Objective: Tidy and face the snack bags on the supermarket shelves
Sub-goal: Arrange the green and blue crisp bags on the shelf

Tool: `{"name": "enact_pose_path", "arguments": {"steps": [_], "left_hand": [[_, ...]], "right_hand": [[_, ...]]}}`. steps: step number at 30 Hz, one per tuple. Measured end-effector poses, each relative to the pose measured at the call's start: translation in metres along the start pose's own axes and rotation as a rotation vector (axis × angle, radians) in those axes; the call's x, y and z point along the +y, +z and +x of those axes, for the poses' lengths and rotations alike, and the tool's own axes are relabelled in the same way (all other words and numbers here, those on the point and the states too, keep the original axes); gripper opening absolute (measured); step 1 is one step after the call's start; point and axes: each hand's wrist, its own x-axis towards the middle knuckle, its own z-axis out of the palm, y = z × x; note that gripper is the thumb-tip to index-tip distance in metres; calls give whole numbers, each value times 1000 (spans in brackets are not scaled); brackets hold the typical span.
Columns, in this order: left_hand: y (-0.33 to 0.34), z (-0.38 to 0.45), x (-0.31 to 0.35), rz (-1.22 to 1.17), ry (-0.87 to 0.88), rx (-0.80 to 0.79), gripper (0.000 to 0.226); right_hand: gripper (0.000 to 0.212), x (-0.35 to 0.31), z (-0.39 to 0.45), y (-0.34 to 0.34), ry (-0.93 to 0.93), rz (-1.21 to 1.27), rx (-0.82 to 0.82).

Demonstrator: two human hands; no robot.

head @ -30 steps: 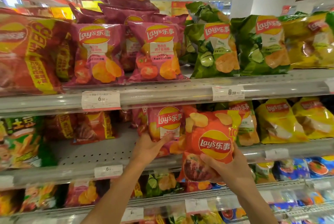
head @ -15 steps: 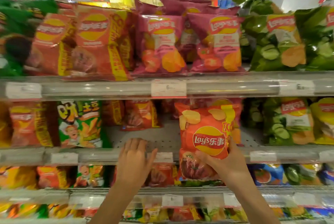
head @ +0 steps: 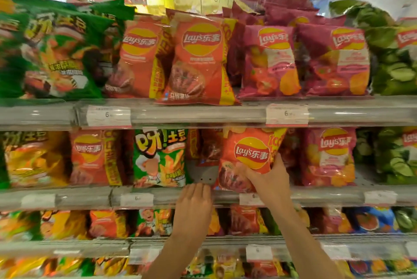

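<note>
My right hand (head: 267, 179) grips an orange Lay's bag (head: 246, 154) by its lower right part, holding it upright with its front facing me at the front of the middle shelf (head: 316, 195). A bare patch of shelf floor (head: 203, 172) shows just left of the bag. My left hand (head: 195, 205) rests with straight fingers on the shelf's front rail below that gap and holds nothing. A green potato-stick bag (head: 159, 159) stands left of the gap, a pink Lay's bag (head: 328, 157) to the right.
The top shelf (head: 203, 113) carries green, orange, pink and green cucumber bags facing out. Price tags (head: 286, 114) hang on the rails. The lower shelves (head: 225, 242) hold more small snack bags. The left side of the view is blurred.
The view has swung left along the shelves. My right hand has carried the orange bag left and up into the middle shelf. My left hand left the pink bag and now rests on the rail.
</note>
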Motion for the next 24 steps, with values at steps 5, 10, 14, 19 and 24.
{"name": "enact_pose_path", "arguments": {"steps": [5, 10, 14, 19, 24], "left_hand": [[1, 2, 2, -52, -57, 27, 27], [0, 3, 4, -82, -62, 49, 31], [2, 2, 6, -103, -76, 69, 29], [5, 1, 8, -136, -88, 94, 24], [9, 1, 10, -168, -111, 81, 19]], "right_hand": [[75, 7, 28, 7, -5, 9, -20], [75, 20, 45, 12, 18, -46, -69], [78, 27, 46, 26, 35, -27, -163], [91, 26, 52, 29, 67, -33, -248], [103, 25, 55, 27, 93, -86, -273]]}}
